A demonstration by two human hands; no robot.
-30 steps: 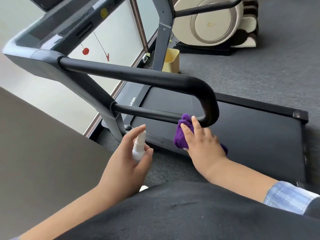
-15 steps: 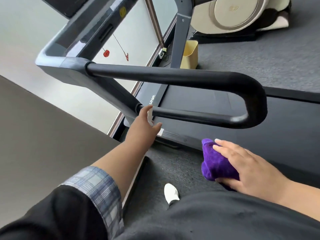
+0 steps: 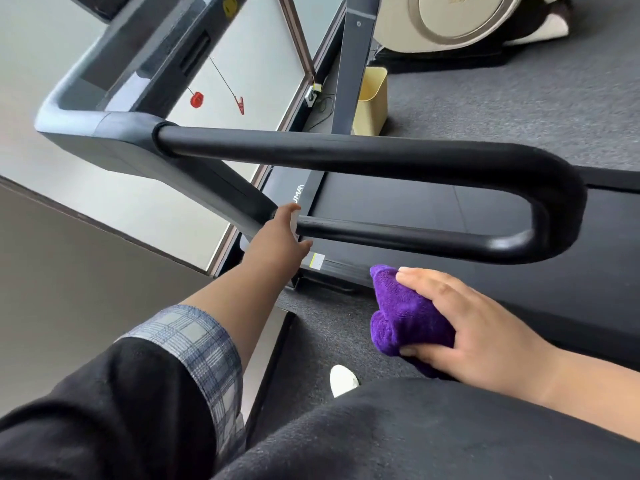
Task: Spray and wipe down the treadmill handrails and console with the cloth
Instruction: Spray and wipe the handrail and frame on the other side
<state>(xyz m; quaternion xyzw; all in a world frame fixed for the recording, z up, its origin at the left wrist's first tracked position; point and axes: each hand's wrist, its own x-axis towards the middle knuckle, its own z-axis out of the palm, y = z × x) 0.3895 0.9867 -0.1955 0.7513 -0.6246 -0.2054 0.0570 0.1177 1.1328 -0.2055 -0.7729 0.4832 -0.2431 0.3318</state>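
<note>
The black looped handrail [image 3: 346,152] of the treadmill runs across the middle of the view, and its lower bar [image 3: 398,235] joins the grey upright at the left. My left hand [image 3: 277,244] reaches out to that joint and holds a small white spray bottle [image 3: 295,220], mostly hidden behind my fingers. My right hand [image 3: 474,327] grips a bunched purple cloth [image 3: 405,313] below the lower bar, clear of the rail. The grey console [image 3: 145,74] slants at the upper left.
The treadmill belt [image 3: 415,202] lies behind the rail, with grey carpet beyond. A pale yellow bin [image 3: 372,98] stands by the far upright, and a cream exercise machine [image 3: 450,19] sits at the top right. A red safety clip [image 3: 196,99] hangs under the console.
My left hand moved the spray bottle forward to the lower bar's left end. My right hand drew the purple cloth off the rail's bend, down and towards me. The view shifted closer.
</note>
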